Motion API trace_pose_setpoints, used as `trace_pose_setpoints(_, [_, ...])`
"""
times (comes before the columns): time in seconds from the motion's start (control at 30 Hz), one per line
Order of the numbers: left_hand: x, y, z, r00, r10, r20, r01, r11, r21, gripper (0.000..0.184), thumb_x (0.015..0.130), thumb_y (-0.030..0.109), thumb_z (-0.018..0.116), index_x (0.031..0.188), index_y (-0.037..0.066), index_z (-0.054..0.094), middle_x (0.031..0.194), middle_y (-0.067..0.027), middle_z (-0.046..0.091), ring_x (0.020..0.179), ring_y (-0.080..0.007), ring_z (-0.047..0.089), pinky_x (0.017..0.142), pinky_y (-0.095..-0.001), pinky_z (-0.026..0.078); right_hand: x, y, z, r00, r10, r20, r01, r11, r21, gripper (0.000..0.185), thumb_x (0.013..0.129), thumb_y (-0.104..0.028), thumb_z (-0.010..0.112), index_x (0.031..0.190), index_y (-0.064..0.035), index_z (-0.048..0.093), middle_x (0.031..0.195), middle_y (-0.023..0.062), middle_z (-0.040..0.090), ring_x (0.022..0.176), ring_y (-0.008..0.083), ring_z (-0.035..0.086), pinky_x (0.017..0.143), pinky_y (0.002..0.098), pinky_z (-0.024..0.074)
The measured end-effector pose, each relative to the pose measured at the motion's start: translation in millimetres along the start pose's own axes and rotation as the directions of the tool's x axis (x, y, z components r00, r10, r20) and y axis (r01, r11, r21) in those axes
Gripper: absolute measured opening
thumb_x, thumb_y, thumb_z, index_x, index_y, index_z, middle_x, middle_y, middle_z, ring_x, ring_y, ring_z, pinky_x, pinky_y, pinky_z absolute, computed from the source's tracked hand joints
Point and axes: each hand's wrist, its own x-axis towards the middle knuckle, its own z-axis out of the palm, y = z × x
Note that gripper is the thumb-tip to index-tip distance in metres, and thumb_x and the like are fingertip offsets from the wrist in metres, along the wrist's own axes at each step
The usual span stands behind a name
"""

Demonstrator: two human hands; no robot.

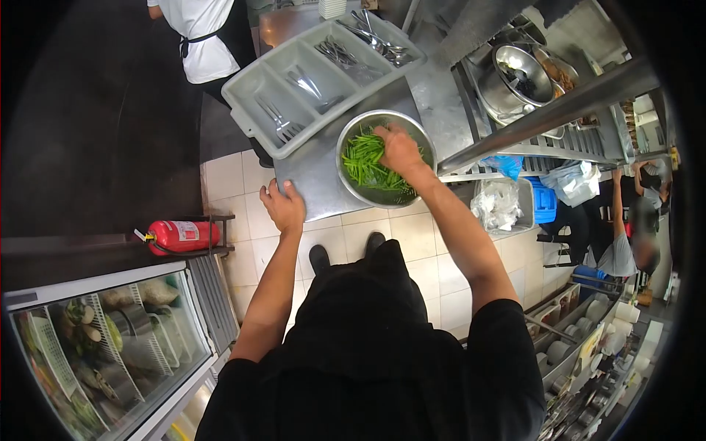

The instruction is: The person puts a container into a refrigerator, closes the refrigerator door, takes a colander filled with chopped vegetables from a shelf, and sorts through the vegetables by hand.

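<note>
A round metal bowl (429, 147) stands near the front edge of the steel counter (312, 192); small holes show near its lower right, like a colander. Cut green beans (364, 158) lie inside it, bright green and in short sticks. My right hand (401, 152) reaches into the bowl with its fingers curled into the beans, the fingertips partly hidden. To the left, my left hand (284, 208) rests at the counter's edge, fingers apart and holding nothing. Just behind the bowl is a grey cutlery tray (276, 152) whose compartments hold forks, spoons and other cutlery.
A slanting metal pole (544, 117) runs close on the bowl's right. Beyond it are a rack with metal bowls (523, 73) and a bin of plastic bags (496, 206). A fire extinguisher (184, 237) and glass-door fridge (110, 353) are left. Other people stand far left and right.
</note>
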Motion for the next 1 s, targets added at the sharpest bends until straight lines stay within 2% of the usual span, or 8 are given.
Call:
trace_pose_setpoints(0.17, [2,-3,1,1.0,-0.008,0.014,0.008,1.0,0.003,0.052,0.095,0.04,0.045,0.131,0.002,0.047,0.141,-0.031,0.031,0.125,-0.0474,0.04,0.103,-0.0509,0.036,-11,-27,-54,0.985,-0.079,0.156,0.068,0.995,0.073,0.067,0.062,-0.023,0.082,0.123,-0.0206,0.056,0.122,0.0137,0.052,0.12,0.0371,0.048,0.093,0.0587,0.0449])
trace_pose_setpoints(0.4, [2,-1,3,1.0,0.023,-0.015,-0.022,1.0,0.01,0.05,0.095,0.038,0.046,0.13,0.003,0.047,0.141,-0.0309,0.03,0.122,-0.0473,0.043,0.102,-0.0511,0.036,-3,-58,8,0.956,-0.276,-0.099,0.265,0.958,-0.11,0.049,0.058,-0.021,0.083,0.102,-0.0148,0.062,0.106,0.0114,0.059,0.111,0.0291,0.054,0.102,0.0547,0.0314])
trace_pose_setpoints(0.5, [2,-2,2,1.0,0.013,-0.013,-0.013,1.0,0.009,0.049,0.095,0.037,0.047,0.13,0.003,0.047,0.141,-0.0307,0.03,0.122,-0.047,0.043,0.102,-0.051,0.036,10,-42,-9,0.958,-0.286,0.03,0.286,0.958,0.024,0.039,0.064,-0.017,0.079,0.099,-0.0133,0.063,0.105,0.0094,0.063,0.107,0.0307,0.056,0.102,0.0478,0.0372])
trace_pose_setpoints(0.57, [0,-2,3,1.0,0.017,-0.027,-0.016,1.0,0.022,0.048,0.095,0.037,0.047,0.13,0.004,0.047,0.142,-0.0306,0.03,0.121,-0.0467,0.043,0.102,-0.0509,0.036,13,-29,-37,0.922,-0.387,0.016,0.356,0.864,0.357,0.033,0.063,-0.008,0.077,0.092,-0.0095,0.061,0.096,0.0098,0.064,0.101,0.0325,0.058,0.091,0.0411,0.0453])
trace_pose_setpoints(0.7, [1,2,-2,1.0,-0.026,0.004,0.026,1.0,-0.011,0.049,0.095,0.038,0.047,0.13,0.004,0.047,0.142,-0.0298,0.031,0.123,-0.0462,0.042,0.103,-0.05,0.036,1,7,-69,0.917,-0.396,0.044,0.344,0.842,0.416,0.03,0.062,-0.003,0.074,0.089,-0.0071,0.06,0.096,0.0118,0.063,0.099,0.035,0.058,0.083,0.0407,0.048])
trace_pose_setpoints(0.9, [1,5,0,0.999,-0.032,0.01,0.031,0.999,0.037,0.051,0.094,0.038,0.048,0.131,0.003,0.048,0.141,-0.0298,0.032,0.126,-0.0456,0.041,0.104,-0.0487,0.036,-31,3,-44,0.952,-0.304,0.019,0.291,0.926,0.241,0.054,0.063,-0.004,0.075,0.114,-0.0154,0.06,0.13,0.0167,0.05,0.121,0.0378,0.049,0.097,0.0402,0.0466])
trace_pose_setpoints(0.97, [2,4,-1,1.0,-0.022,0.019,0.021,0.999,0.038,0.051,0.094,0.038,0.048,0.131,0.002,0.048,0.141,-0.0299,0.032,0.126,-0.0452,0.041,0.104,-0.0483,0.036,-38,-28,-36,0.993,-0.098,0.072,0.111,0.975,-0.194,0.066,0.063,-0.005,0.076,0.125,-0.0202,0.056,0.141,0.0181,0.039,0.129,0.0436,0.041,0.102,0.0457,0.0444])
trace_pose_setpoints(1.0, [1,4,0,1.0,-0.017,0.011,0.017,0.999,0.032,0.05,0.094,0.037,0.048,0.131,0.003,0.048,0.141,-0.03,0.032,0.125,-0.0459,0.041,0.104,-0.0495,0.036,-34,-32,-34,0.994,-0.092,0.064,0.103,0.976,-0.193,0.066,0.063,-0.005,0.076,0.125,-0.0202,0.056,0.141,0.0181,0.039,0.129,0.0436,0.041,0.102,0.0457,0.0444])
